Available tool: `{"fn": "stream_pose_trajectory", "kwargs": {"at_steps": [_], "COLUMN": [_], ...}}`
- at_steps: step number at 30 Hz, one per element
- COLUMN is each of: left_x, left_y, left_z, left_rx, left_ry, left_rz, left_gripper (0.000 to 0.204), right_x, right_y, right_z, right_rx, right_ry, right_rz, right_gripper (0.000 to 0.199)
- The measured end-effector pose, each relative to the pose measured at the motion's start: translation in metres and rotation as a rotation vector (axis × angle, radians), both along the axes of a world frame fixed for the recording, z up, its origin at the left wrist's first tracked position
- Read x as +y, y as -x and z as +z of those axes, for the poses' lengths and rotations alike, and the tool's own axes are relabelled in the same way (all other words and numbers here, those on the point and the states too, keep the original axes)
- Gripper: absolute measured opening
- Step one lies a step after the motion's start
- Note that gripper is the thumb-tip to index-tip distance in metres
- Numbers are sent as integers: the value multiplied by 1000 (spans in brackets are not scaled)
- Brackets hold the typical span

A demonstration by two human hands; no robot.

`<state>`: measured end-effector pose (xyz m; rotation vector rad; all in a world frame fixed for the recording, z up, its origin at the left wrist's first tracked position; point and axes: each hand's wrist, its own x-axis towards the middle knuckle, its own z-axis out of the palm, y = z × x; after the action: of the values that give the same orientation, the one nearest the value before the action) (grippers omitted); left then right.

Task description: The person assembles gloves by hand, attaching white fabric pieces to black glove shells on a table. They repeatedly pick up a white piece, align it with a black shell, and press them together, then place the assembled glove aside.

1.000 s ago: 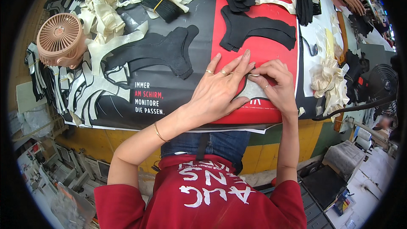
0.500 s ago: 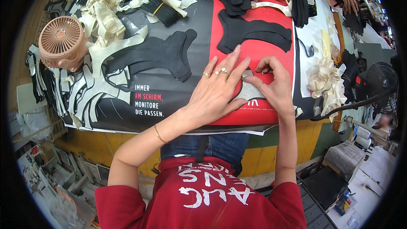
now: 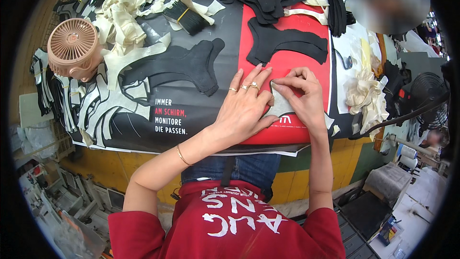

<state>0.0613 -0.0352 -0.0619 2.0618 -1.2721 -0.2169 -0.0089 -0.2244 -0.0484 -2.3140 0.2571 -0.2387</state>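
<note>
A light grey cut piece (image 3: pixel 279 106) with a black edge lies on the red part of the printed sheet. My left hand (image 3: pixel 245 103) rests flat at its left side, fingers stretched out together and thumb along its lower edge. With thumb and fingers pinched, my right hand (image 3: pixel 304 97) grips the top tip of this piece. Part of the piece is hidden under my right hand; its right end shows beyond the wrist. Just past my fingertips lies a stack of black cut pieces (image 3: pixel 287 43). More dark cut pieces (image 3: pixel 187 67) lie left of my left hand.
A pink fan (image 3: pixel 74 48) stands at the left beside cream scraps (image 3: pixel 120 19). Black strips (image 3: pixel 187 17) are bundled with a yellow band. Grey-white pieces (image 3: pixel 103 108) pile up at the left edge. Crumpled cream scraps (image 3: pixel 366 98) and a black fan (image 3: pixel 429 88) are at the right.
My right hand has moved up slightly, its fingers closing more on the piece's tip, and more of the grey piece shows. My left hand stays nearly in place, its fingers closer together.
</note>
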Motion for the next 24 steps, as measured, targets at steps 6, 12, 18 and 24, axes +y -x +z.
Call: {"fn": "stream_pose_trajectory", "kwargs": {"at_steps": [6,12,18,24], "left_x": [-1,1,-3,-3], "left_y": [1,2,8,12], "left_z": [-2,-8,-18,-21], "left_rx": [-38,-69,-69,-80], "left_ry": [-46,33,115,123], "left_rz": [1,21,50,80], "left_gripper": [36,44,43,46], "right_x": [6,12,17,11], "right_y": [-6,-6,-4,31], "right_z": [-14,-12,-16,-4], "right_rx": [-76,-138,-240,-45], "right_ry": [24,-1,294,448], "right_rz": [-211,-341,-237,-270], "right_gripper": [15,10,12,22]}}
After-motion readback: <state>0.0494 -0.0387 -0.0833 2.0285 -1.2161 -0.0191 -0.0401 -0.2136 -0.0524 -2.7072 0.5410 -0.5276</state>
